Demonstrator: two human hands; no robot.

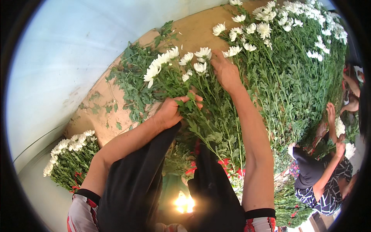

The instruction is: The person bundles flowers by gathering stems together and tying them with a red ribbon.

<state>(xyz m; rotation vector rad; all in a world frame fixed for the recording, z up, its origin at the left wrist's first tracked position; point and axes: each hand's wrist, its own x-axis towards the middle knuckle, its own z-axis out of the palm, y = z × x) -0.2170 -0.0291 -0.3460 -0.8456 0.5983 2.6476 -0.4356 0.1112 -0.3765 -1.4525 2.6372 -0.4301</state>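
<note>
White chrysanthemums (200,68) with long leafy green stems lie in front of me, their heads pointing away. My left hand (171,111) is closed around a small bunch of these stems, below a row of white blooms (161,63). Leaves cover part of its fingers. Farther out, my right hand (226,71) reaches in among the flower heads, close to a single white bloom (232,51). Its fingertips are partly hidden, so whether they pinch a stem is unclear. Below both hands, more stems (223,130) run down between my knees.
A large pile of chrysanthemums (289,58) fills the right side. Loose leaves (136,75) lie on brown cardboard (113,127) beside a pale wall (58,58). A bunch tied with red ribbon (72,156) rests at lower left. Another person (321,179) sits at the right with raised hands.
</note>
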